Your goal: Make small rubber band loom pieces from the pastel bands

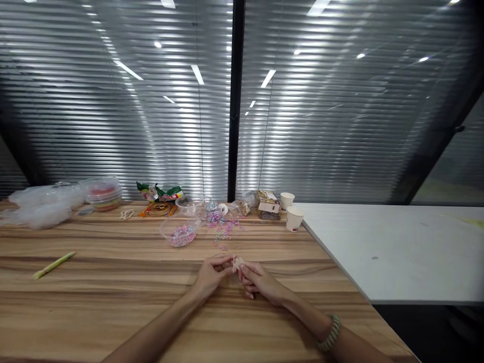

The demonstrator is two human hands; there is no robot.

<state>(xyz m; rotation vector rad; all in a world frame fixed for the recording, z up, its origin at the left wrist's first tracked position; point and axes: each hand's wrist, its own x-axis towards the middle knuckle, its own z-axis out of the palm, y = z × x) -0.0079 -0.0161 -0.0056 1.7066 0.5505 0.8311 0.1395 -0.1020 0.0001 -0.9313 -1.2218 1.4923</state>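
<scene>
Over the middle of the wooden table, my two hands meet around a small pale beige piece (238,263), too small to tell its kind. Thumb and fingers of my left hand (212,273) are closed at its left side, where a thin white strand or stick shows upright. From the other side my right hand (262,283) pinches the piece between thumb and forefinger, its other fingers curled below. Just beyond the hands lie scattered small pink, purple and blue-green pieces (223,224). More of them fill part of a clear plastic bowl (164,229).
Along the back are clear plastic bags (41,204), stacked round tubs (103,194), a green snack packet (170,193), a gold-brown box (268,204) and two paper cups (294,219). A yellow-green pen-like stick (55,265) lies left. A white table (408,252) adjoins at right.
</scene>
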